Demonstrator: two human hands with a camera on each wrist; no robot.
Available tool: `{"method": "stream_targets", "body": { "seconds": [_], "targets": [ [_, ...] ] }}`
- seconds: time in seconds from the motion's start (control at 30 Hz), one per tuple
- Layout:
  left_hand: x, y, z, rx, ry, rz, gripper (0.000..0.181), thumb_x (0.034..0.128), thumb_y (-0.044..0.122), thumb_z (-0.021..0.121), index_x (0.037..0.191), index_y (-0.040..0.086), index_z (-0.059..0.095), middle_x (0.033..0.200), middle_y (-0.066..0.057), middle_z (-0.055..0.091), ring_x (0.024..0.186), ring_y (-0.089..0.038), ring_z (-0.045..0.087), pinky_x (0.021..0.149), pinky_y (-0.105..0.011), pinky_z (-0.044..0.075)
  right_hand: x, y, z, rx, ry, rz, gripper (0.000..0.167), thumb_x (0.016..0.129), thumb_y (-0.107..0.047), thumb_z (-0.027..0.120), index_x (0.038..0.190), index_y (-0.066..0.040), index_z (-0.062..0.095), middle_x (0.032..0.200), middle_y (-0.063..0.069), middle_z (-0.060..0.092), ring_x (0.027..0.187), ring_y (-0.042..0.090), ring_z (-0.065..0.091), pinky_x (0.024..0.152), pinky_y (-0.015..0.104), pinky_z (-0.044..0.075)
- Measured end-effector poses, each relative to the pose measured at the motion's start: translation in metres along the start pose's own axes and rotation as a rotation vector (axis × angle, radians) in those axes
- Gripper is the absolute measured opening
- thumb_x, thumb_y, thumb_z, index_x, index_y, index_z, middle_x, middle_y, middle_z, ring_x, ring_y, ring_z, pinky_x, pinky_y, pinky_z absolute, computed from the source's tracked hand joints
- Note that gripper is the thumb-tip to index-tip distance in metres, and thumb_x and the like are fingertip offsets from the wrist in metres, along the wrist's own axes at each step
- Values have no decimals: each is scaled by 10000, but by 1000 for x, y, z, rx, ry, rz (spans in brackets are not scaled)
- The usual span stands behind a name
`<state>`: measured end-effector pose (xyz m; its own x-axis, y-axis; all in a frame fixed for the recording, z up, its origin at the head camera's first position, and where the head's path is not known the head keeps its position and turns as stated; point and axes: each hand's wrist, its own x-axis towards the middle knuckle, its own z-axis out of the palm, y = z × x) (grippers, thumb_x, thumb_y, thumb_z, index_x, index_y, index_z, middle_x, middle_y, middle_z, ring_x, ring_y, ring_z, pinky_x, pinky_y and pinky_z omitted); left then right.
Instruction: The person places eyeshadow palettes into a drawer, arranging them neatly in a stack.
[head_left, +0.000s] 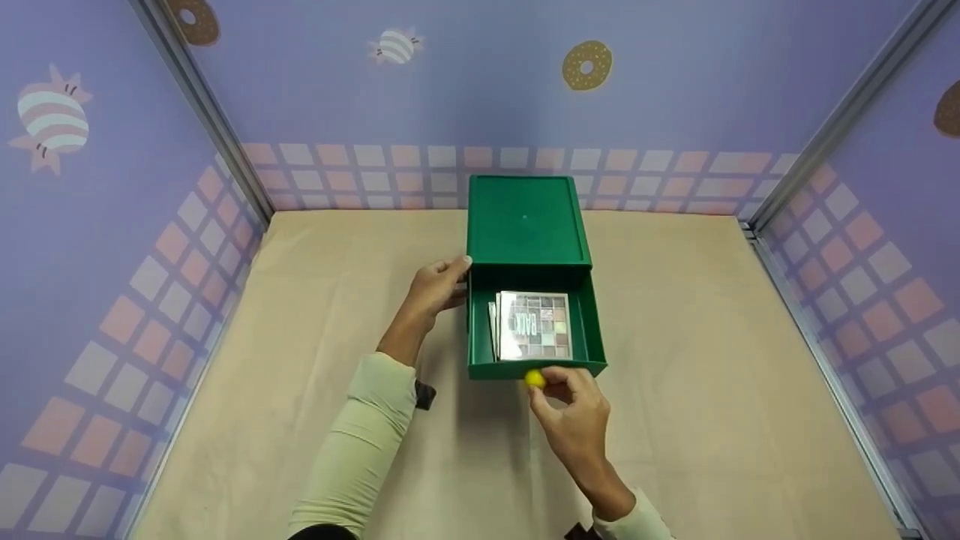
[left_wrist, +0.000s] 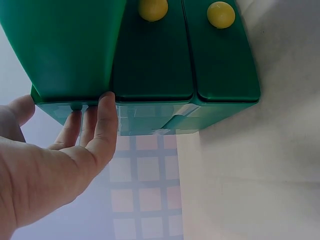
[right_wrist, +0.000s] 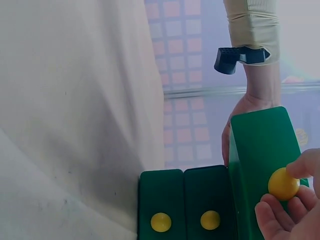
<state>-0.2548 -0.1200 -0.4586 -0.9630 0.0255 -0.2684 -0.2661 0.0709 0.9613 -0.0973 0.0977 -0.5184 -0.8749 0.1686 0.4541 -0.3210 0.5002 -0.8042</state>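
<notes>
A green drawer cabinet point(head_left: 525, 232) stands on the cloth-covered table, its top drawer point(head_left: 495, 371) pulled out toward me. My right hand point(head_left: 579, 416) pinches the round yellow knob point(head_left: 535, 379) on that drawer's front between thumb and fingers. At the cabinet's left side, near its front edge, my left hand point(head_left: 436, 288) rests with fingers fairly straight against the side wall and the thumb at the top edge. Inside the drawer lies a flat square palette point(head_left: 536, 326) with a grid of coloured squares and lettering; thin edges of other flat items show beside it.
Two lower drawers, the middle one point(left_wrist: 152, 60) and the bottom one point(left_wrist: 227, 65), are pushed in, each with a yellow knob. A purple patterned wall point(head_left: 465, 90) rises behind the cabinet. Metal posts point(head_left: 217, 127) stand at the corners. Beige cloth point(head_left: 675, 315) covers the table.
</notes>
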Motion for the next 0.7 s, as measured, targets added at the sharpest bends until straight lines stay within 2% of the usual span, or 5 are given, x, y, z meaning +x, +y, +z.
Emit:
{"method": "stream_targets", "body": {
  "seconds": [0.17, 0.4, 0.7],
  "targets": [
    [1, 1, 0, 1, 0, -7, 451, 1039, 444, 553, 1273, 70, 645, 1302, -139, 659, 1114, -269, 703, 1013, -406, 565, 6, 1, 2, 19, 23, -26, 253, 760, 2, 860, 969, -38, 722, 936, 66, 647, 831, 149, 704, 757, 166, 593],
    [1, 1, 0, -7, -5, -32, 456, 1033, 435, 564, 1307, 79, 638, 1334, -130, 644, 1117, -264, 698, 1020, -396, 560, 22, 6, 6, 18, 54, -53, 223, 778, -8, 844, 971, -37, 735, 931, 91, 656, 803, 191, 694, 729, 218, 610],
    [2, 1, 0, -6, 4, -45, 433, 1035, 429, 563, 1290, 89, 648, 1308, -118, 660, 1106, -248, 703, 1007, -391, 567, 42, 6, 14, -2, 51, -35, 211, 786, -29, 838, 970, -27, 735, 926, 96, 660, 797, 176, 689, 723, 194, 592]
  ]
}}
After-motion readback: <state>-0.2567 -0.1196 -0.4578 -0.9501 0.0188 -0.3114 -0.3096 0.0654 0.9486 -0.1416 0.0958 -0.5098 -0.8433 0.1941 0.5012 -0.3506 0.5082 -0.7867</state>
